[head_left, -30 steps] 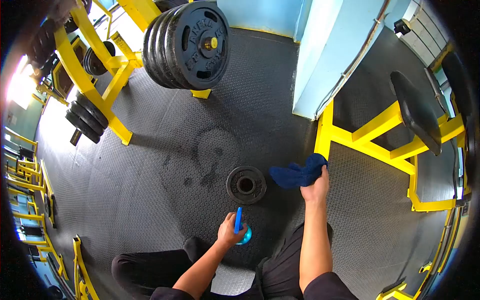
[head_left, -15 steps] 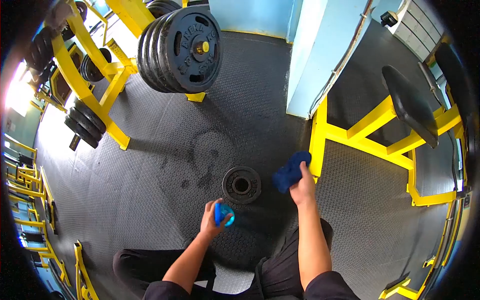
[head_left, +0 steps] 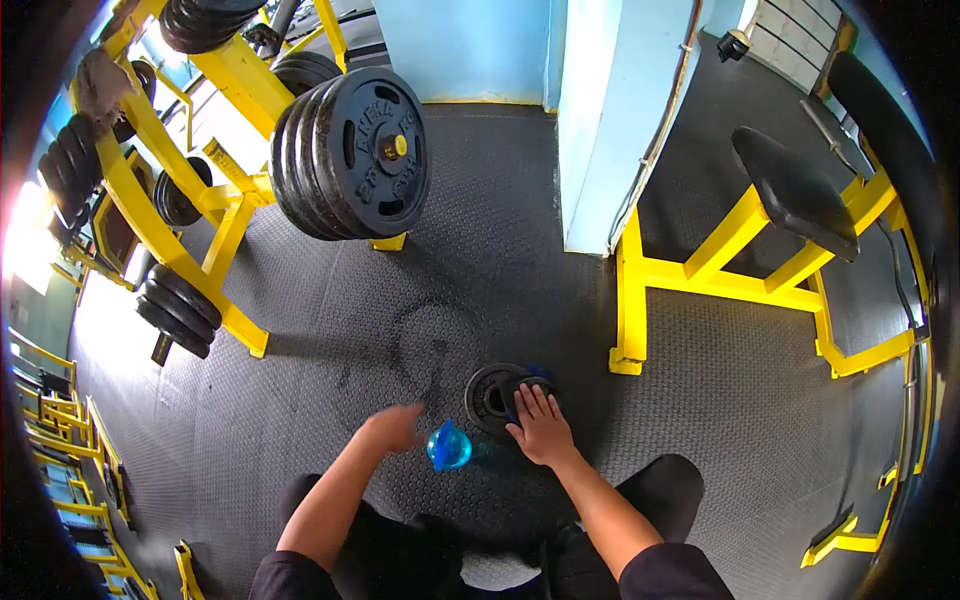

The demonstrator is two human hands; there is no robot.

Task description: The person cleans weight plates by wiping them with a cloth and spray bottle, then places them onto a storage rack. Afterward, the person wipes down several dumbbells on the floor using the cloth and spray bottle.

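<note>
A small black weight plate (head_left: 487, 393) lies flat on the rubber floor in front of my knees. My right hand (head_left: 540, 428) presses flat on its right side, fingers spread over a dark blue cloth (head_left: 538, 373) that peeks out past the fingertips. A blue spray bottle (head_left: 449, 447) stands on the floor just left of the plate. My left hand (head_left: 393, 426) is blurred, a little left of the bottle and apart from it, holding nothing.
A stack of large black plates (head_left: 355, 150) hangs on a yellow rack (head_left: 215, 195) at upper left. A light blue pillar (head_left: 600, 120) rises behind. A yellow bench frame (head_left: 720, 275) with a black pad (head_left: 795, 190) stands to the right.
My right hand brought the cloth down from the air onto the small plate. My left hand let go of the spray bottle, which now stands on the floor. The view shifted forward.
</note>
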